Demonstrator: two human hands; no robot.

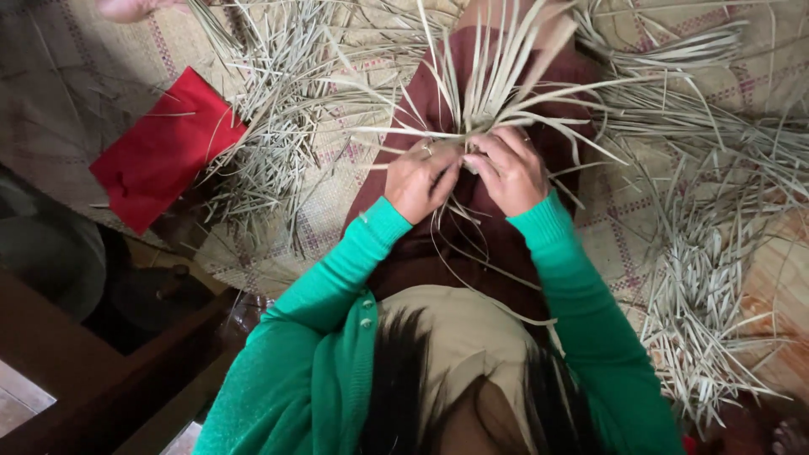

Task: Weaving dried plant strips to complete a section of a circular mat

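A bundle of pale dried reed strips (489,80) fans upward over my lap, which is covered by dark maroon cloth (472,236). My left hand (420,179), with a ring on one finger, and my right hand (508,168) pinch the strips together where they meet at the fan's base. Both hands touch each other there. Green knit sleeves cover my arms.
Loose heaps of the same strips lie on a woven mat (615,236), one heap at left (270,126) and one at right (708,303). A red cloth (164,152) lies at left. Another person's hand (126,8) shows at the top left. Dark wooden furniture (93,371) stands at lower left.
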